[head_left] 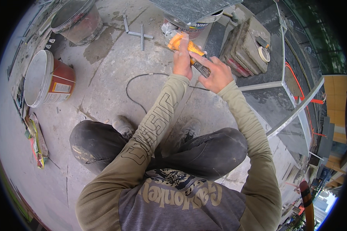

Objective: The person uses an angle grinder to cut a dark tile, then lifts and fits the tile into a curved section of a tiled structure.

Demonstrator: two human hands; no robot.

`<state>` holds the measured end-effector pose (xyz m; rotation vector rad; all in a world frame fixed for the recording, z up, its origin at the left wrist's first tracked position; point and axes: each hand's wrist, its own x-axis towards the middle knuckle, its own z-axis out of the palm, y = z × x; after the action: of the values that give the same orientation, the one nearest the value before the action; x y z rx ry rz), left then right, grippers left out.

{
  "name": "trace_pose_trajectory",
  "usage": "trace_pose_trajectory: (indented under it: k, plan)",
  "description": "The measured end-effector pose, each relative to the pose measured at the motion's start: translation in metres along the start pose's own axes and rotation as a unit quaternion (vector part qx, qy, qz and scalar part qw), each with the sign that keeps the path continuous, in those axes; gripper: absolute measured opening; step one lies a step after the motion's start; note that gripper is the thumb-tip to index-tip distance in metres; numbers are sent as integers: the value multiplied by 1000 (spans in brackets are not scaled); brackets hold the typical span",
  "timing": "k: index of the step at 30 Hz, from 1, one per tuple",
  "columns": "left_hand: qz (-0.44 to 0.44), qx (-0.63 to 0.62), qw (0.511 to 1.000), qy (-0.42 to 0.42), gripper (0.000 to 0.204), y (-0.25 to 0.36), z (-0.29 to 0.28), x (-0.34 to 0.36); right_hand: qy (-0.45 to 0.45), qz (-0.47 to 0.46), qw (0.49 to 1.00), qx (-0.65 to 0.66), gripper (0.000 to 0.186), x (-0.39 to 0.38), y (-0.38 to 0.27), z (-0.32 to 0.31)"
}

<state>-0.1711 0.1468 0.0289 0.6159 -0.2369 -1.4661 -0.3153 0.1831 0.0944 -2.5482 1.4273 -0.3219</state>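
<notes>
An orange angle grinder (177, 41) with a dark rear end is in both my hands, ahead of me at the near side of a grey stone tile. My left hand (183, 63) wraps round its body. Behind it, my right hand (216, 73) grips the dark rear part, index finger stretched along the tool. The grinder's head looks pale and dusty; its disc I cannot make out. The dark grey tile (196, 11) lies flat across a bucket (198, 31). A black cord (142, 74) loops over the floor near the grinder.
Two buckets, one dark red (79, 25) and one red and white (61, 82), stand at the left. Metal strips (140, 34) lie on the concrete. At the right are stacked slabs (243, 48) bearing a tape roll (264, 54), large dark tiles (273, 102) and an orange cable (297, 82).
</notes>
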Motion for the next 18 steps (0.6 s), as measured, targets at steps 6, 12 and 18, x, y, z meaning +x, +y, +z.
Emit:
trace_pose_trajectory:
  k: [6, 12, 18]
  plan:
    - [2, 1, 1000, -3, 50, 2, -1, 3, 1, 8, 1000, -6, 86, 5, 1, 2]
    - [-6, 18, 1000, -20, 51, 7, -10, 18, 3, -1, 1000, 4, 86, 18, 0, 7]
    - [5, 30, 999, -25, 49, 17, -16, 35, -5, 4, 1000, -16, 88, 37, -2, 12]
